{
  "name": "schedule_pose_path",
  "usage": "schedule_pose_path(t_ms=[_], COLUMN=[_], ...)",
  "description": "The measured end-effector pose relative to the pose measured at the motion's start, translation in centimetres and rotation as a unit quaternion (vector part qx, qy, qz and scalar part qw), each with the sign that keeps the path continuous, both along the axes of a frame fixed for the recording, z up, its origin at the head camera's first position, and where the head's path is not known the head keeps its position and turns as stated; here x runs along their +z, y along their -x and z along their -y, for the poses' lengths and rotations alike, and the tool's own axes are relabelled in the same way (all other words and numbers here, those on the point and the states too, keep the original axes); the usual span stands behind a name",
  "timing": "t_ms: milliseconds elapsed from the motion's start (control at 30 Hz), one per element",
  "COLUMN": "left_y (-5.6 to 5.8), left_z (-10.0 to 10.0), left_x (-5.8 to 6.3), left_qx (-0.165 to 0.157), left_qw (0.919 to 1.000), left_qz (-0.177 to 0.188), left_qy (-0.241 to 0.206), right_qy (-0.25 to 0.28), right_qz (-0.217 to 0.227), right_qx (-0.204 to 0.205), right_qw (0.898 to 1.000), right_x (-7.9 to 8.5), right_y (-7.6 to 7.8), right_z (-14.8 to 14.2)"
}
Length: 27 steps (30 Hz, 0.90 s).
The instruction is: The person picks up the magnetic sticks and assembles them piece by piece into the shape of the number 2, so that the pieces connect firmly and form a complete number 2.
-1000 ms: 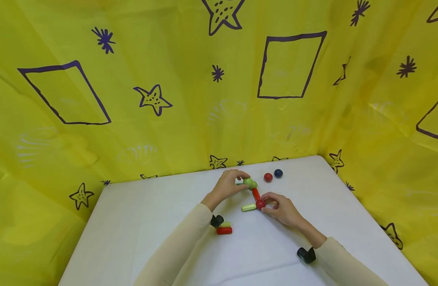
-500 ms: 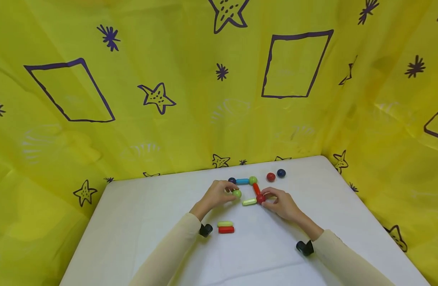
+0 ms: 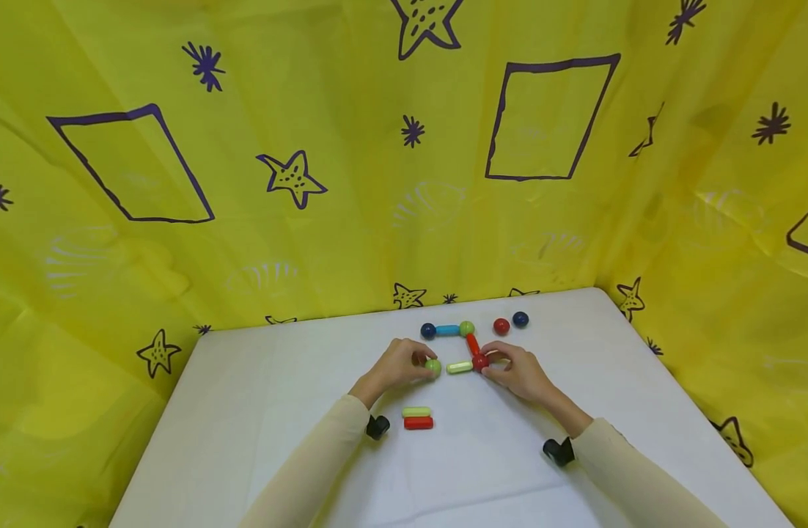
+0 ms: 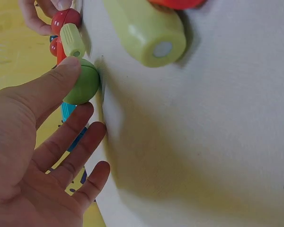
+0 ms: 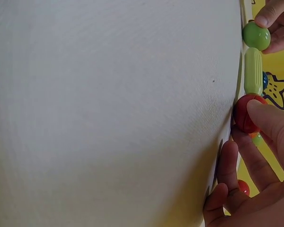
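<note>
My left hand (image 3: 402, 363) pinches a green ball (image 3: 433, 367) between thumb and forefinger, low over the table. Just right of that ball, a pale green rod (image 3: 460, 367) points toward it, a small gap apart in the head view. The rod's other end meets a red ball (image 3: 480, 362), which my right hand (image 3: 518, 371) pinches. From the red ball a red rod (image 3: 473, 345) runs back to another green ball (image 3: 467, 328). A blue rod (image 3: 447, 331) continues left from there to a dark blue ball (image 3: 428, 331). In the right wrist view, the held red ball (image 5: 246, 113) shows a seam.
A loose red ball (image 3: 501, 326) and a dark blue ball (image 3: 520, 319) lie at the back right of the white table (image 3: 298, 440). Nearer the front, a pale green rod (image 3: 416, 412) lies beside a red rod (image 3: 419, 423). Yellow patterned cloth (image 3: 351, 242) hangs behind.
My left hand has brought its green ball from beside the back green ball forward and left, to near the pale green rod's free end. My right hand stays on the red ball.
</note>
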State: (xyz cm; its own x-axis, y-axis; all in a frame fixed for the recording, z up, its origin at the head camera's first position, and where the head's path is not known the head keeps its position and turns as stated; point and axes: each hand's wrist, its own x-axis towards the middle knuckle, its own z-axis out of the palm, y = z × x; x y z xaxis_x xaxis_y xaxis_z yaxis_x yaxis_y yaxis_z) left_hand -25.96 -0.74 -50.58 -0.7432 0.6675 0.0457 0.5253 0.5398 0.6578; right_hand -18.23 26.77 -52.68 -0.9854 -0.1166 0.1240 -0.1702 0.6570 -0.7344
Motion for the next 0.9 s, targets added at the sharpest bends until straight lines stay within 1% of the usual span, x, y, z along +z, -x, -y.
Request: schedule_pose_path(t_ms=[233,367,500,600,900], left_y=[0.2,0.3,0.3,0.3,0.5], left_z=[0.0,-0.2,-0.5,-0.5,-0.3], left_x=[-0.2,-0.1,-0.1,-0.1,-0.2], left_qx=[-0.001,0.002,0.002,0.002,0.003], left_qw=[1.0,1.0,0.9999,0.9999,0.9998], left_qz=[0.004,0.007,0.009,0.01,0.018], left_qy=[0.0,0.002,0.005,0.004,0.009], right_qy=[0.0,-0.003,-0.003,0.001,-0.001], right_qz=[0.0,0.003,0.003,0.004,0.015], right_qx=[0.005,0.0,0.005,0.009,0.003], right_qw=[1.0,1.0,1.0,1.0,1.0], right_x=[-0.1,-0.2,-0.2,-0.1,0.2], right_y=[0.5,1.0,1.3,1.4,1.5], right_z=[0.1,0.2,0.3,0.5,0.7])
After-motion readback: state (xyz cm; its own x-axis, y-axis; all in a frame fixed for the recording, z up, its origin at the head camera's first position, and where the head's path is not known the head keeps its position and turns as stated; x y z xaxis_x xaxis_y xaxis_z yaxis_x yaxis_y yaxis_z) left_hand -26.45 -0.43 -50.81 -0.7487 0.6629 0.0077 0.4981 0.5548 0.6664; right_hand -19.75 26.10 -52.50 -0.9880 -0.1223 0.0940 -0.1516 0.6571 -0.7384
